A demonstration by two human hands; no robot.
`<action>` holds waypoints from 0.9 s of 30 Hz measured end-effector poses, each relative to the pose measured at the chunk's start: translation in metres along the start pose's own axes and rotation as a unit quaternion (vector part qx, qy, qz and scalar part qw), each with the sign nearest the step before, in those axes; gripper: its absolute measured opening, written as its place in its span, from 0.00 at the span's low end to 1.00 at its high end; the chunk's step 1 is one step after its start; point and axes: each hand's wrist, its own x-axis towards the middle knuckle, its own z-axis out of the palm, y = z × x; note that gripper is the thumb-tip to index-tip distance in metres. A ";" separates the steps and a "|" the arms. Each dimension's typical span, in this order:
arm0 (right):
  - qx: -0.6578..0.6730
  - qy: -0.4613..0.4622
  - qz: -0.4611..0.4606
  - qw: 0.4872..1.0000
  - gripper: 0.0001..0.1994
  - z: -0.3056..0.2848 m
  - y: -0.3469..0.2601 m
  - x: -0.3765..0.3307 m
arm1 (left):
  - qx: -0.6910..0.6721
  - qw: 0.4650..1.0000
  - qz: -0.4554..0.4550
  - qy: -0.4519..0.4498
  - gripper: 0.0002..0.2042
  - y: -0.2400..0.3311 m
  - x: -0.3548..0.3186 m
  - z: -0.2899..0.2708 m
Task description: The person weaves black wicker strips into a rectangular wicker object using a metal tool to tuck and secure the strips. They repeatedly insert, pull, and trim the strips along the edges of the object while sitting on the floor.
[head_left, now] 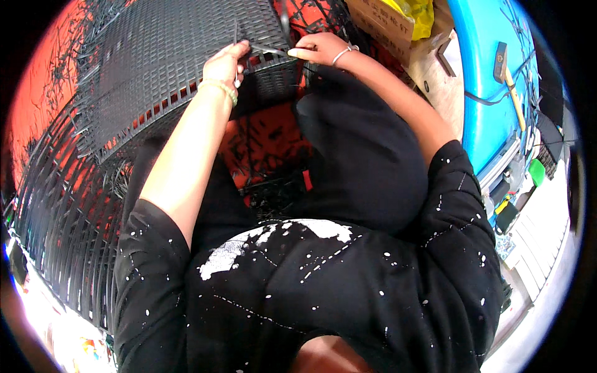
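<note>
A black woven wicker panel (168, 56) stretches out before me, its weave open along the near edge. My left hand (225, 64) is closed at that edge, its fingers pinching a dark plastic strip (267, 49). The strip runs right to my right hand (320, 50), whose thumb and fingertips are pinched together at its other end, by the panel's corner. Below the strip, the panel's woven side drops toward my knees. A beaded bracelet (221, 89) circles my left wrist and a pale band (342, 53) my right.
Long loose black strips (68, 217) fan out on the left. Black offcuts lie over the red surface (267, 140) below. At the right are a cardboard box (382, 25) with a yellow bag (420, 15), and a blue surface (476, 37) bearing a wooden-handled hammer (511, 87).
</note>
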 end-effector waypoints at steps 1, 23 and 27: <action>0.006 -0.002 0.006 1.000 0.23 0.001 0.000 -0.002 | -0.022 0.999 0.023 0.004 0.08 0.001 0.002 0.001; 0.085 0.020 -0.024 0.996 0.13 0.000 0.013 -0.012 | -0.071 0.881 0.438 0.164 0.10 0.200 -0.068 -0.167; 0.093 -0.014 0.020 0.995 0.16 -0.007 0.009 -0.026 | 0.337 0.840 0.405 0.135 0.15 0.168 -0.078 -0.171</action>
